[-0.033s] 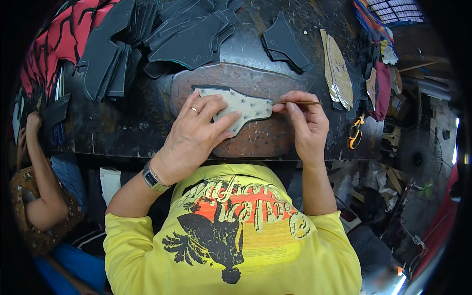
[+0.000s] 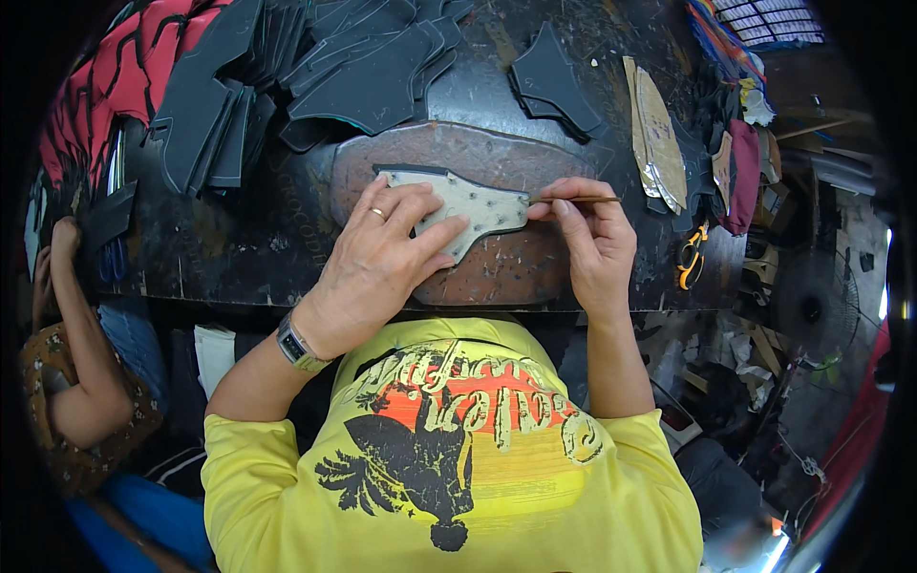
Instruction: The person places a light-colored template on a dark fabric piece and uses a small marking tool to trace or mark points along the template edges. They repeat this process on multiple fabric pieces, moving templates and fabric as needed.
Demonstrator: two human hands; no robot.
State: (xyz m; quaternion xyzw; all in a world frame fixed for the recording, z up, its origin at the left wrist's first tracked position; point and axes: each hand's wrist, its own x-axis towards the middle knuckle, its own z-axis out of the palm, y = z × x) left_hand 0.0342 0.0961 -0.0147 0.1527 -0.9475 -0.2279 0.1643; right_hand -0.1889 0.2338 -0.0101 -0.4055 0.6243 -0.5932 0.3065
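Note:
My left hand lies with fingers spread on a pale grey pattern piece dotted with small dark holes or studs, pressing it down. Beneath it a dark sheet piece shows along the upper edge. Both rest on a worn brown board. At the pattern's narrow right end, my right hand pinches a thin brown pen-like stick. The stick's tip is at or very near the pattern's edge; the fingers partly hide it.
Stacks of dark cut pieces and red pieces lie at the far left. Orange-handled scissors and brown card patterns are on the right of the dark table. Another person's arm reaches in at left.
My right hand and the stick have shifted very slightly left. My left hand and the pattern piece stay where they were.

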